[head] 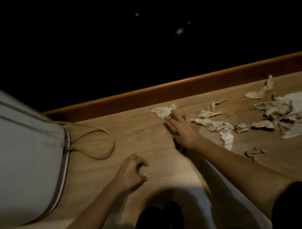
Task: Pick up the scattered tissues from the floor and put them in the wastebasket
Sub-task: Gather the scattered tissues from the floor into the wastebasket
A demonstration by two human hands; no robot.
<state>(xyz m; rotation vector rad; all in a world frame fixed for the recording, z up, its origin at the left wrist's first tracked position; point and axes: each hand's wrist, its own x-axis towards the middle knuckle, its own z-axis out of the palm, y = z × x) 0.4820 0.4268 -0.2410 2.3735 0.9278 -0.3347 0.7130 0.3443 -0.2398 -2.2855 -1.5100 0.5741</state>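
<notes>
Several crumpled white tissues lie scattered on the wooden floor at the right. One tissue (162, 111) lies farthest left, just beyond the fingertips of my right hand (183, 131), which is stretched out flat with fingers apart and holds nothing. A long twisted tissue (214, 125) lies right beside that hand. A big heap of tissues (301, 110) sits at the far right, and a small scrap (254, 152) lies nearer me. My left hand (131, 174) hovers low over bare floor with fingers loosely curled and empty. No wastebasket is in view.
A large white appliance (14, 155) fills the left side, with a pale cable (99, 140) looping on the floor beside it. A wooden skirting rail (181, 87) runs along the back, with darkness beyond. My dark-clothed legs (159, 223) are at the bottom.
</notes>
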